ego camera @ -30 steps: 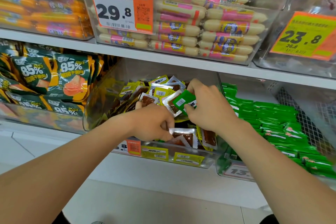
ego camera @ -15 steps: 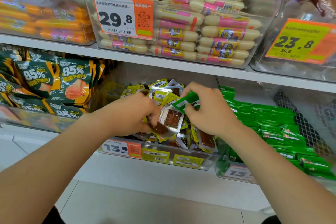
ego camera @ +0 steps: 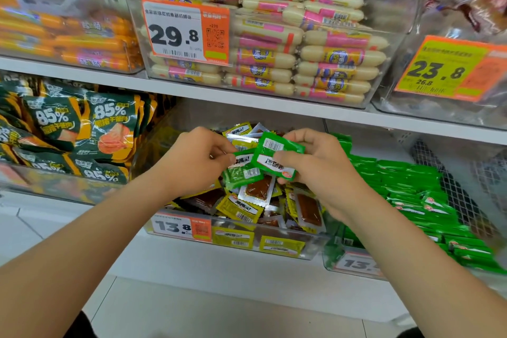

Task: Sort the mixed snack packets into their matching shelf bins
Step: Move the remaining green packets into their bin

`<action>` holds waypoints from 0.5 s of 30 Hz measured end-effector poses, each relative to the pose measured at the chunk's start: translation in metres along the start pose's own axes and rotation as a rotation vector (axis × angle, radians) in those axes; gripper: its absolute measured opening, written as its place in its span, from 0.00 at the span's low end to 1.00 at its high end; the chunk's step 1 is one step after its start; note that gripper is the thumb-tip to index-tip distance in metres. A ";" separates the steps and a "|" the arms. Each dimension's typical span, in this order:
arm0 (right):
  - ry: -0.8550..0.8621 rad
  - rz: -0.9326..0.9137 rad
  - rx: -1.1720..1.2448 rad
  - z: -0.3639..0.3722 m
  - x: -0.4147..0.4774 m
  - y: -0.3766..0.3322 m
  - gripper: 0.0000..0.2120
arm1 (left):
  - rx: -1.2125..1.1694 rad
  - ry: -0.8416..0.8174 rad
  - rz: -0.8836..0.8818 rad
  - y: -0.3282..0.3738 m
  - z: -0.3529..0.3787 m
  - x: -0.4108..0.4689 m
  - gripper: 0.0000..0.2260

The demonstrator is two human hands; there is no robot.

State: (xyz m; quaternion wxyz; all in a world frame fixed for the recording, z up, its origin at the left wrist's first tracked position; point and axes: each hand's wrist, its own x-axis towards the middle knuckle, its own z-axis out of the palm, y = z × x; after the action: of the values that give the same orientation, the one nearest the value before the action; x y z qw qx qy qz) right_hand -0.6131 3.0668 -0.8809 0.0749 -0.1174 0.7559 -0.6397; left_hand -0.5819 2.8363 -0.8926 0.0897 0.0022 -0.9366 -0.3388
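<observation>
Two-handed hold above the middle clear bin (ego camera: 312,251): pinches the lower green packet (ego camera: 242,175) at its upper edge with the left hand (ego camera: 196,163) and clamps the upper green packet (ego camera: 275,155) between thumb and curled fingers of the right hand (ego camera: 325,171), overlapping the lower one at one edge. Holds both just above the loose yellow and brown packets (ego camera: 256,192) heaped in that bin. Immediately right of it: second clear bin (ego camera: 354,265) stacked with rows of matching green packets (ego camera: 411,182).
</observation>
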 end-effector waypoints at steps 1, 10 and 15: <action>-0.004 -0.011 -0.003 -0.001 0.000 0.000 0.11 | -0.014 -0.001 -0.022 0.002 0.001 -0.001 0.07; 0.030 -0.336 -0.564 0.001 -0.012 0.007 0.18 | -0.576 -0.232 -0.013 0.043 0.014 -0.014 0.11; 0.203 -0.345 -0.678 -0.011 -0.021 0.003 0.12 | -0.639 -0.106 -0.014 0.060 0.027 -0.017 0.14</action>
State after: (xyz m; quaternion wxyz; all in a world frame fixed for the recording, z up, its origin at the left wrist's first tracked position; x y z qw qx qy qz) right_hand -0.5957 3.0840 -0.8828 -0.1520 -0.1969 0.8971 -0.3651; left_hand -0.5660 2.9006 -0.8780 0.0347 -0.0371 -0.7860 -0.6161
